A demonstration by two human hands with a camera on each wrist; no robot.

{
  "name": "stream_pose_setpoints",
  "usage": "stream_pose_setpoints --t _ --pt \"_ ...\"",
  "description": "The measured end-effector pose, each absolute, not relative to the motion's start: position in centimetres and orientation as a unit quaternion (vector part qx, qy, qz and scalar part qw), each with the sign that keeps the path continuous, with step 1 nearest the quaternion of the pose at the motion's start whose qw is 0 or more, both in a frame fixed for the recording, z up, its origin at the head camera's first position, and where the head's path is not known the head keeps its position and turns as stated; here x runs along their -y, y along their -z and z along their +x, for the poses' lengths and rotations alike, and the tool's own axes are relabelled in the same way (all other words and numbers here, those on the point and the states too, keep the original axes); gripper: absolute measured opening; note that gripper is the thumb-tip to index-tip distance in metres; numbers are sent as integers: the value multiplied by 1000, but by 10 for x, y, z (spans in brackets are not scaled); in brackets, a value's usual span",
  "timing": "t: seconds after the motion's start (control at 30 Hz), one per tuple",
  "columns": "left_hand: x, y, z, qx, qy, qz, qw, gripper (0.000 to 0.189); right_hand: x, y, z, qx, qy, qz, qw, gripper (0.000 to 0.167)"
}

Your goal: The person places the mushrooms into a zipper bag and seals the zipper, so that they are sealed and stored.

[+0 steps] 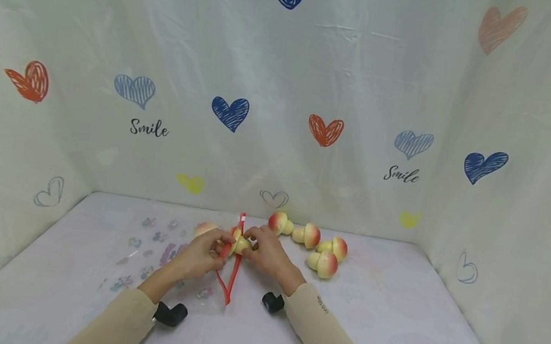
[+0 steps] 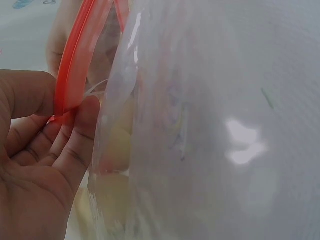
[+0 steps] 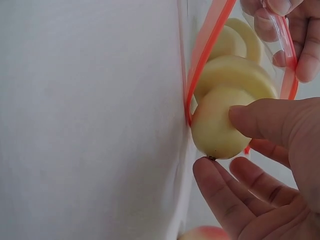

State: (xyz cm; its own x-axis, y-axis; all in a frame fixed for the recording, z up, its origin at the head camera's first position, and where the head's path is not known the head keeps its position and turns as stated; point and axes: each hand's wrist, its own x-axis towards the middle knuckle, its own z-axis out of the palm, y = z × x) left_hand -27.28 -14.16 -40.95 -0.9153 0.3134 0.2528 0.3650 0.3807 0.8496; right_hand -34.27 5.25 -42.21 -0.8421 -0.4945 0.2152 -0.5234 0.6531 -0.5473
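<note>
- Your left hand has its thumb and fingers clamped on the red edge of the clear bag.
- Your right hand pinches a toy mushroom by its stem, at the bag's mouth between the two red edges.
- Another mushroom lies just past its cap, inside the bag, crowding that space.
- Four loose mushrooms lie on the tabletop, beyond and to the right of your right hand.
- A heart-print cloth hangs behind the tabletop.
</note>
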Motion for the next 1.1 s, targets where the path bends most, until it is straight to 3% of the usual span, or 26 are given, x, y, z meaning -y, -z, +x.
stream_pose_setpoints --t 1.1 --pt "145 417 -280 834 511 -205 29 43 -40 428 -353 885 -373 278 12 18"
